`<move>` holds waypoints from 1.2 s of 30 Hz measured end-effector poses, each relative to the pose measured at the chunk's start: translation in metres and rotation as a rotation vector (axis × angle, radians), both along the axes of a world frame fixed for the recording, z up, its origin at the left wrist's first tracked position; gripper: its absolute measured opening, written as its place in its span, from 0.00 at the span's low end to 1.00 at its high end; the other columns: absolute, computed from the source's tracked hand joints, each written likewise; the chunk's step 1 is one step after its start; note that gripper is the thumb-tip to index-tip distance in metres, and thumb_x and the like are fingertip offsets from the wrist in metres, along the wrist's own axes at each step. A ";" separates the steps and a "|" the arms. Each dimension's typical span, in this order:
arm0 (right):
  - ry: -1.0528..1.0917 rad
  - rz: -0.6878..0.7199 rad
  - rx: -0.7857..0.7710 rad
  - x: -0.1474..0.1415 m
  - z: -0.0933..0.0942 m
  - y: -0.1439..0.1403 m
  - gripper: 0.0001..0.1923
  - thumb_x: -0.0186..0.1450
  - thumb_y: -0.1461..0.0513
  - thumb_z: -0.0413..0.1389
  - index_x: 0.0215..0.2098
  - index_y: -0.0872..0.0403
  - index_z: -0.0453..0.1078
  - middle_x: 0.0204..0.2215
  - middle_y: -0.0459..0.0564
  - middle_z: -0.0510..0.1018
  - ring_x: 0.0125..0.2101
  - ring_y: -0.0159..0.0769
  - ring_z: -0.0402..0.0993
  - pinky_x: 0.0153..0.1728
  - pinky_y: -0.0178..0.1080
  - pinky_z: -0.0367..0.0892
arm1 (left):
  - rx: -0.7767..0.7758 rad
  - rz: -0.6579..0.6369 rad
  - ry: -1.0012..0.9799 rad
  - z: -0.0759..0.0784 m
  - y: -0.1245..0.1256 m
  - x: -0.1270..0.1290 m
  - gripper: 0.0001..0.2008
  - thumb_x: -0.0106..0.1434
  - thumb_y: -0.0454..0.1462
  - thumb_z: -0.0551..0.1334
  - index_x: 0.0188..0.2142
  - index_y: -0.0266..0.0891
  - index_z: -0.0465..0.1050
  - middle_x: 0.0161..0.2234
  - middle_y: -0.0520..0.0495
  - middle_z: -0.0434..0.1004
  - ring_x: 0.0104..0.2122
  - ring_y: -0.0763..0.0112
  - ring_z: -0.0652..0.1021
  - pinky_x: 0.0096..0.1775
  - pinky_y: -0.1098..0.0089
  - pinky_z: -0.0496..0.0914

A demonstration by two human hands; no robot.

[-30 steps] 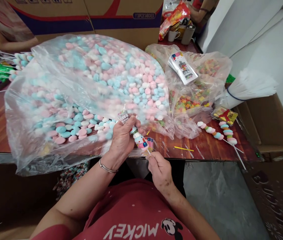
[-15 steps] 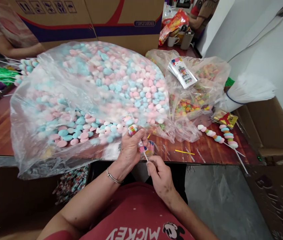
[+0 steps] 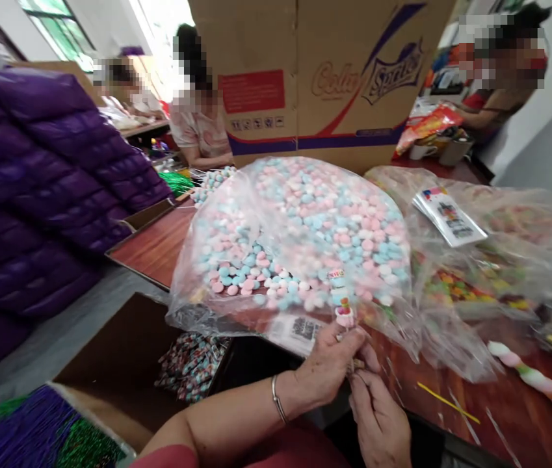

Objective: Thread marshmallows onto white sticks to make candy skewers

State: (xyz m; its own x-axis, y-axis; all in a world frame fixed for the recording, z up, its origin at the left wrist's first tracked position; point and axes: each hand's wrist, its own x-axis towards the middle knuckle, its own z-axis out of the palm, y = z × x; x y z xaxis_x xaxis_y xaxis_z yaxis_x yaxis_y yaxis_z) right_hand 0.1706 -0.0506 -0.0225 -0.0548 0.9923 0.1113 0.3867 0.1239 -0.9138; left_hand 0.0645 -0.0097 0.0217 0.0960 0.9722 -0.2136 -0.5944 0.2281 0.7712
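A wrapped marshmallow skewer (image 3: 343, 311) points upward in a clear printed sleeve, over the table's front edge. My left hand (image 3: 331, 364) is closed round its lower part, with coloured sweets showing above the fingers. Just below, my right hand (image 3: 380, 416) pinches at the skewer's lower end, close against the left fingers. The stick itself is mostly hidden by both hands. Behind them lies a big clear bag (image 3: 285, 227) of pink, blue and white marshmallows. A yellow twist tie (image 3: 448, 402) rests on the table to the right of my hands.
Bare marshmallow skewers (image 3: 529, 374) lie at right. Stacked printed sleeves (image 3: 451, 218) sit on bags of gummy sweets (image 3: 475, 286). A large carton (image 3: 315, 71) stands behind. Below left, an open box (image 3: 110, 364) holds wrapped pieces (image 3: 192, 364). Purple bundles (image 3: 46, 195) rise at left; several people work farther back.
The view has swung left and up, showing the purple bundles and more of the room. My right hand has come up closer against the left hand, which still holds the wrapped skewer.
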 end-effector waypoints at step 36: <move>-0.532 0.676 0.009 0.025 0.055 0.011 0.11 0.68 0.65 0.47 0.32 0.55 0.69 0.30 0.49 0.78 0.29 0.34 0.72 0.29 0.33 0.61 | 0.861 -0.700 1.088 0.055 -0.003 -0.052 0.12 0.64 0.38 0.58 0.46 0.38 0.72 0.35 0.38 0.79 0.35 0.57 0.78 0.40 0.61 0.72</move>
